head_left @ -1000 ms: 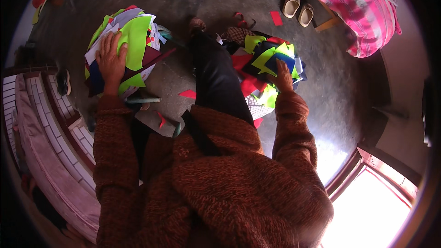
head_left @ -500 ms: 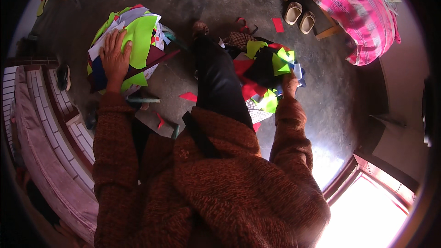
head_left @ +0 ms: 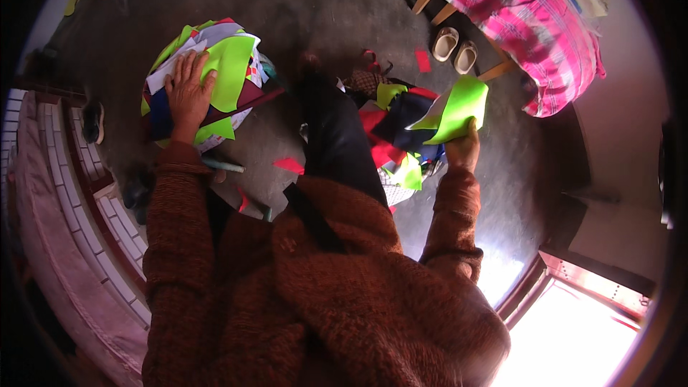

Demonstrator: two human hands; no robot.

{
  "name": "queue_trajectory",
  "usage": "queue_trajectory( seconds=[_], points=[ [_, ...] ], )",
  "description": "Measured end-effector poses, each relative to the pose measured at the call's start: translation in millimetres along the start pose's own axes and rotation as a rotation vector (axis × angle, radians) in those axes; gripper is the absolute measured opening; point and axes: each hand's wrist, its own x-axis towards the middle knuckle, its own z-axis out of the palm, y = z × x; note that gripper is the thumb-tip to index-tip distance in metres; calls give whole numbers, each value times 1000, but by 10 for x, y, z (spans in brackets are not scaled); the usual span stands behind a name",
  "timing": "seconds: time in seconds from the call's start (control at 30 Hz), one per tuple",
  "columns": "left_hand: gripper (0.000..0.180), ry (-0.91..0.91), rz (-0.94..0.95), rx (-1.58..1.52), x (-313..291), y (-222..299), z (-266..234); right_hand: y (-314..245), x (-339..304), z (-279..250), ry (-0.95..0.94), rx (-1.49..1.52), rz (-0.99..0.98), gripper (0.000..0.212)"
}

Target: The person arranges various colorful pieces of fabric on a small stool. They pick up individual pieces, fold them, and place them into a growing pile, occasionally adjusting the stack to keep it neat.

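Observation:
My left hand (head_left: 190,96) lies flat with fingers spread on top of a rounded heap of fabric pieces (head_left: 233,75) in lime, white, maroon and navy, at the left. On the right, my right hand (head_left: 464,149) grips a lime fabric piece (head_left: 459,109) by its near edge, thumb on top. That piece hangs above a second, looser pile of scraps (head_left: 402,116) in navy, red, lime and white, which lies beside my dark-trousered leg. What supports the left heap is mostly hidden.
Red scraps (head_left: 289,165) lie on the dark floor near my leg. Beige clogs (head_left: 445,44) stand by a wooden-legged piece of furniture under a pink plaid cloth (head_left: 494,14). A brick-patterned ledge (head_left: 86,204) runs along the left; bright light enters through a doorway (head_left: 573,337) at lower right.
My right hand has come up from the right pile, and a lime fabric piece is now lifted and spread in it. My left hand stays on the left heap.

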Motion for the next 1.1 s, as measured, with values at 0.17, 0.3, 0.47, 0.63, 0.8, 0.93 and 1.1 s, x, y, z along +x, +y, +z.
queue_trajectory(
  seconds=[0.17,0.3,0.47,0.63,0.8,0.93,1.1],
  points=[
    [54,147,7,-252,-33,95,-198,77,-244,648,-219,-83,5,41],
    [50,282,12,-530,-335,616,-673,261,-529,1169,-309,-97,41,39],
    [38,-484,-242,-1724,-865,1080,-661,621,-902,1592,-483,68,278,44],
    [78,-884,-230,-2681,-1274,1338,-397,1165,-1288,1944,-683,159,473,43],
    [69,-549,-318,-2850,-1270,1159,-782,1526,-1319,1737,-513,-158,501,47],
    [49,-563,-691,-2621,-1287,1054,-901,1680,-1194,1471,-452,-388,350,40],
    [43,-622,-669,-2410,-1305,1051,-918,1920,-1030,1136,-493,-389,211,25]
  ],
)
